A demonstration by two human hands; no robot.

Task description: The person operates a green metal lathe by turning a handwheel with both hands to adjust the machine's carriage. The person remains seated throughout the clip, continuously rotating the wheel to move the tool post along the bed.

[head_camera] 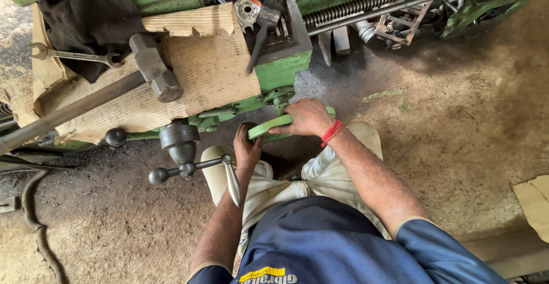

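Blue sleeves and pale trousers are filling the bottom of the view, as the person is crouching or standing over a green lathe-like machine (pixel 283 67) and looking straight down. Both bare hands are meeting at a flat green lever (pixel 269 127) sticking out from the machine's front edge. The right hand (pixel 303 118), with a red thread at the wrist, is lying over the top of the lever, fingers pressed flat along it as if steadying it. The left hand (pixel 247 147) is reaching up from below, its fingers curling around the lever's near end; the underside of that grip is hidden.

Just left of the hands, a metal crank handle (pixel 191 167) with ball ends is projecting toward the person. On the machine top, torn cardboard (pixel 200 72) is lying as a pad under a heavy sledgehammer (pixel 151 70). A spanner (pixel 74 55) is resting beside a dark cloth (pixel 91 10), and a paintbrush (pixel 263 30) is lying in a tray, all within arm's reach. What the lever is joined to cannot be made out. The dirt floor (pixel 457 118) is spreading to the right.
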